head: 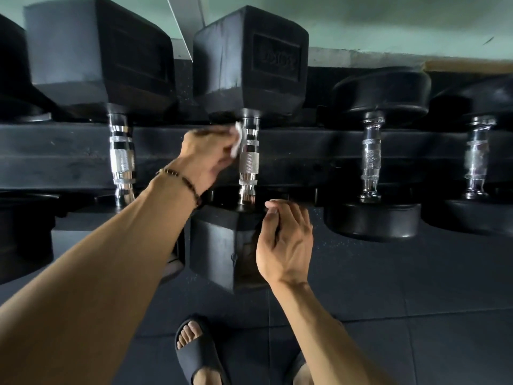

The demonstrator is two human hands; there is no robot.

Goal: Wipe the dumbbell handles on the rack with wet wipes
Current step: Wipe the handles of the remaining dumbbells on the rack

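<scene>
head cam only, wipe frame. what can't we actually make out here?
- Wet wipe, head view: mostly hidden behind the left hand, which is motion-blurred; only a white edge shows against the handle.
- Embossed marking on the far head: too dark and soft to read.
- Leftmost dumbbell: cut off by the left edge, no handle visible.
- Right hand fingertips: whether they touch the near head is unclear.
</scene>
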